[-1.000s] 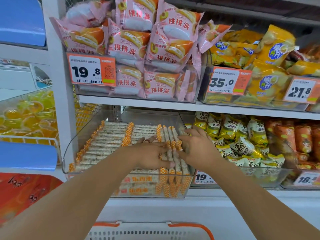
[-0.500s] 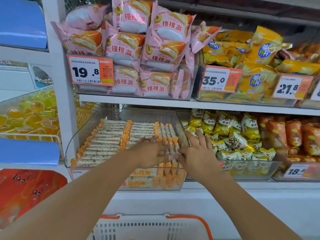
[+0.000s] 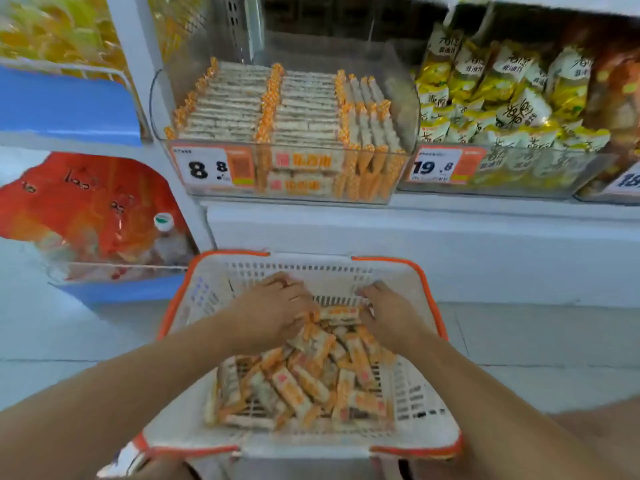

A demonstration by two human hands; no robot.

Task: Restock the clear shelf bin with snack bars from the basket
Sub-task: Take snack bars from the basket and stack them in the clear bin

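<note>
Bars in basket, bin seemingly full

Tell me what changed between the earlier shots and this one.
Both hands left the clear shelf bin and came down into the basket. The left hand and right hand now reach into the loose snack bars; whether either has a grip is unclear. The view tilted downward too. The rows of bars in the bin look unchanged.

Two hands, one basket, one clear bin, three price tags
</note>
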